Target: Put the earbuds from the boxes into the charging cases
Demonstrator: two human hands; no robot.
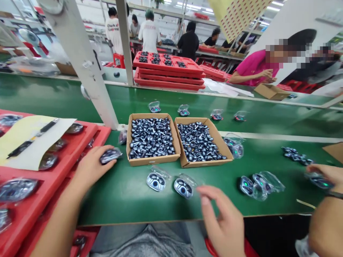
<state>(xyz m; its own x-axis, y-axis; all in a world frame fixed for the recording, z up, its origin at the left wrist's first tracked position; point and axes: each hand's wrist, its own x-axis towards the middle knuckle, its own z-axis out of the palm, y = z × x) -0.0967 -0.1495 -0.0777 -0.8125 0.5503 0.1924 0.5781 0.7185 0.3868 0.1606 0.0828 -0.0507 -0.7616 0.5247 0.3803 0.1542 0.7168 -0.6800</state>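
At the left of the green bench, my left hand (92, 165) is closed around a shut earbud charging case (110, 156) with a clear lid. My right hand (223, 217) is low in the middle, fingers loosely bent and slightly apart, with nothing visible in them. Its fingertips are just right of an open charging case (183, 188), and I cannot tell whether they touch its clear lid. Beside that lies another open charging case (155, 181). Behind them, two cardboard boxes, the left one (153, 162) and the right one (207, 164), hold many loose dark earbuds.
Red trays (63, 178) with bagged cases and a yellow sheet (24, 157) with a pen are at left. Open cases (246, 185) glow green at right, near a co-worker's hand (325, 175). Several cases stand on the green strip behind. A white post (88, 64) rises at left.
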